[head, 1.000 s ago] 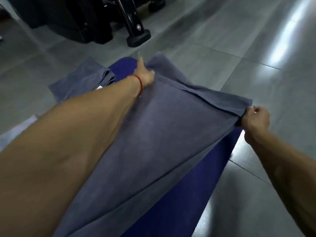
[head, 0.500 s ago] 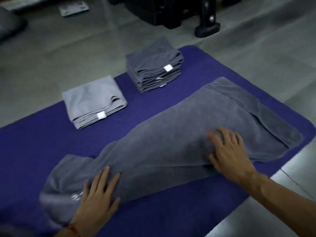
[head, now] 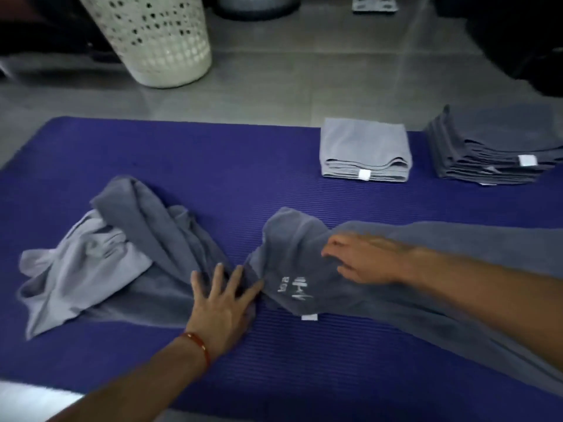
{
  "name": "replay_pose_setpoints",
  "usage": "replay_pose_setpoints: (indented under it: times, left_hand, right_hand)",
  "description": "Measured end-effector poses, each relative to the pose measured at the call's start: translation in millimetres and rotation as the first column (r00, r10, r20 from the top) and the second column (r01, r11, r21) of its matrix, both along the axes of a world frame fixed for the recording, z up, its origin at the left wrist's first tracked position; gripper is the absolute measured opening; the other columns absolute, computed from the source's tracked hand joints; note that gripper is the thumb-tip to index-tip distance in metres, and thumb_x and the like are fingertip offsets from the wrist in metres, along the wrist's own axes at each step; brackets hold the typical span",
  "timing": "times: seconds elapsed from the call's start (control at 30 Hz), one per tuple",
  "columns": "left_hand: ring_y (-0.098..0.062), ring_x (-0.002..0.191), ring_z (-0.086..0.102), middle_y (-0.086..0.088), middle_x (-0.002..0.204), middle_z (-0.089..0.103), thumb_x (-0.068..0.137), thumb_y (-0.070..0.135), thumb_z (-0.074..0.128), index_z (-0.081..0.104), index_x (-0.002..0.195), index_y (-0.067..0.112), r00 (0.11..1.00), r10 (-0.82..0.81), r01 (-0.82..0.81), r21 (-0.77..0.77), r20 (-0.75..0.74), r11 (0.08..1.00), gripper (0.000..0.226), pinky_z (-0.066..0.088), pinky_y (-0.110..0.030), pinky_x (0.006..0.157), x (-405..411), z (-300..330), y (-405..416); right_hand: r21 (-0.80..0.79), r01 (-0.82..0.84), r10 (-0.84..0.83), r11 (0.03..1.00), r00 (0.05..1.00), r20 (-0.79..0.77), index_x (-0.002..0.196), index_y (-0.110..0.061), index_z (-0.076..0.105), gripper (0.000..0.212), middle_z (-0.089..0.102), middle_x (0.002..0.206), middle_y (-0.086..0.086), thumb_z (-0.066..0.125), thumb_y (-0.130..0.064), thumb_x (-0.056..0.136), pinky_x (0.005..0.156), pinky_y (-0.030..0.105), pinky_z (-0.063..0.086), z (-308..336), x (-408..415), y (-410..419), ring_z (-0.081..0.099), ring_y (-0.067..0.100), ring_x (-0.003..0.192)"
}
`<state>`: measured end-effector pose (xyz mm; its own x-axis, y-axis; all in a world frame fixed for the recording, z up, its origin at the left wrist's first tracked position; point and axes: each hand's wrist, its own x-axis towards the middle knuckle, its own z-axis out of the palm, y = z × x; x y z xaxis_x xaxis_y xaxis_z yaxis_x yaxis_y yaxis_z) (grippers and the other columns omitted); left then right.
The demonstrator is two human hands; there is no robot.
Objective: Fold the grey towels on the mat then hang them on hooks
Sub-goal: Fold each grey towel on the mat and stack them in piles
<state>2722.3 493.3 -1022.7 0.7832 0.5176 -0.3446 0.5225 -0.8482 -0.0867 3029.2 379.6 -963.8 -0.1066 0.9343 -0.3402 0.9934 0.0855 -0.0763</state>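
While two stacks of folded grey towels wait at the far edge of a purple mat (head: 152, 147), a person works on the long dark grey towel (head: 426, 269) lying across the mat's near right side. Fingers spread, the left hand (head: 224, 303) presses flat where that towel's end meets a crumpled heap of unfolded towels (head: 122, 254). Blurred by movement, the right hand (head: 365, 260) lies open-fingered on the printed end of the towel, gripping nothing. This looks like the smoothing stage, before the next crease. Next, both hands would need to pinch this end and carry it over the rest. A white perforated basket (head: 158, 41) stands on the tiled floor (head: 304, 86) beyond; no hooks are in view.
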Motion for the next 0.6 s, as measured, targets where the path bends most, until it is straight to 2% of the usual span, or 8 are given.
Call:
replay_pose_setpoints:
  times: [0.07, 0.13, 0.2, 0.3, 0.4, 0.47, 0.53, 0.6]
  left_hand:
    - [-0.043, 0.151, 0.015, -0.001, 0.169, 0.011, 0.098, 0.056, 0.039, 0.016, 0.151, 0.058, 0.998, 0.05, -0.051, -0.06, -0.024, 0.997, 0.058, 0.019, -0.078, 0.104, -28.6, -9.1, 26.3]
    - [-0.036, 0.154, 0.001, 0.008, 0.169, -0.003, 0.103, 0.053, 0.04, 0.007, 0.146, 0.062, 0.999, 0.049, -0.048, -0.155, 0.0, 0.987, 0.055, 0.022, -0.074, 0.109, -50.5, -27.4, 47.9]
    - [-0.04, 0.152, 0.015, 0.001, 0.166, 0.018, 0.102, 0.041, 0.051, 0.024, 0.139, 0.051, 0.997, -0.041, 0.053, -0.182, 0.072, 0.982, 0.047, 0.038, -0.068, 0.105, -58.6, -36.5, 65.9]
    - [-0.039, 0.134, 0.046, -0.005, 0.143, 0.044, 0.095, 0.022, 0.055, 0.056, 0.123, 0.024, 0.971, -0.205, 0.216, -0.084, 0.122, 0.973, 0.028, 0.059, -0.049, 0.083, -62.2, -42.7, 92.6]
    - [-0.032, 0.113, 0.066, -0.009, 0.125, 0.064, 0.087, 0.02, 0.045, 0.074, 0.103, 0.007, 0.935, -0.333, 0.326, 0.076, 0.123, 0.942, 0.036, 0.063, -0.042, 0.073, -68.1, -23.9, 124.5]
    - [-0.033, 0.108, 0.07, -0.012, 0.121, 0.07, 0.082, 0.019, 0.047, 0.078, 0.092, 0.003, 0.96, -0.263, 0.238, 0.216, 0.098, 0.947, 0.037, 0.062, -0.039, 0.072, -79.5, -6.5, 155.9]
    - [-0.036, 0.126, 0.059, -0.013, 0.137, 0.062, 0.089, 0.016, 0.041, 0.077, 0.103, 0.003, 0.995, -0.095, 0.102, 0.293, -0.038, 0.951, 0.041, 0.054, -0.047, 0.094, -92.0, 11.2, 182.4]
    - [-0.032, 0.152, 0.02, -0.005, 0.166, 0.022, 0.106, 0.028, 0.028, 0.048, 0.147, 0.013, 0.972, 0.118, -0.029, 0.398, -0.201, 0.917, 0.049, 0.022, -0.055, 0.121, -97.6, 19.9, 191.5]
  right_hand:
    - [-0.019, -0.013, 0.014, 1.0, 0.999, 0.048, 0.14, -0.024, 0.045, 0.042, 0.049, 0.135, 0.004, 0.048, -0.036, 0.1, 0.101, 0.047, 0.046, -4.0, -16.0, 40.9, 0.054, 0.029, 0.121]
    - [-0.049, -0.039, 0.043, 0.998, 0.994, 0.096, 0.138, -0.023, 0.047, 0.039, 0.05, 0.134, 0.005, 0.046, -0.034, 0.1, 0.099, 0.044, 0.047, -6.9, -35.9, 70.9, 0.054, 0.03, 0.122]
    - [-0.083, -0.105, 0.115, 0.991, 0.985, 0.127, 0.138, -0.023, 0.05, 0.038, 0.052, 0.136, 0.004, 0.044, -0.033, 0.101, 0.097, 0.042, 0.048, -5.9, -51.7, 86.2, 0.054, 0.028, 0.122]
    - [-0.123, -0.208, 0.225, 0.97, 0.964, 0.144, 0.135, -0.024, 0.053, 0.037, 0.055, 0.135, -0.001, 0.044, -0.034, 0.101, 0.1, 0.046, 0.048, -2.6, -55.9, 89.2, 0.054, 0.024, 0.123]
    - [-0.112, -0.238, 0.252, 0.965, 0.958, 0.14, 0.133, -0.024, 0.054, 0.035, 0.056, 0.133, -0.002, 0.043, -0.033, 0.101, 0.104, 0.042, 0.044, -1.9, -40.7, 81.4, 0.054, 0.024, 0.123]
    - [-0.113, -0.184, 0.198, 0.976, 0.973, 0.123, 0.137, -0.026, 0.05, 0.037, 0.051, 0.137, -0.005, 0.044, -0.034, 0.101, 0.105, 0.039, 0.043, -3.2, -24.6, 73.0, 0.05, 0.021, 0.128]
    - [-0.103, -0.115, 0.127, 0.988, 0.985, 0.119, 0.142, -0.029, 0.045, 0.041, 0.045, 0.141, -0.007, 0.045, -0.036, 0.101, 0.105, 0.038, 0.043, -6.6, -9.6, 68.3, 0.048, 0.018, 0.129]
    - [-0.067, -0.043, 0.049, 0.997, 0.994, 0.1, 0.142, -0.032, 0.043, 0.042, 0.044, 0.142, -0.008, 0.047, -0.036, 0.101, 0.103, 0.038, 0.044, -15.4, 0.3, 67.5, 0.048, 0.018, 0.126]
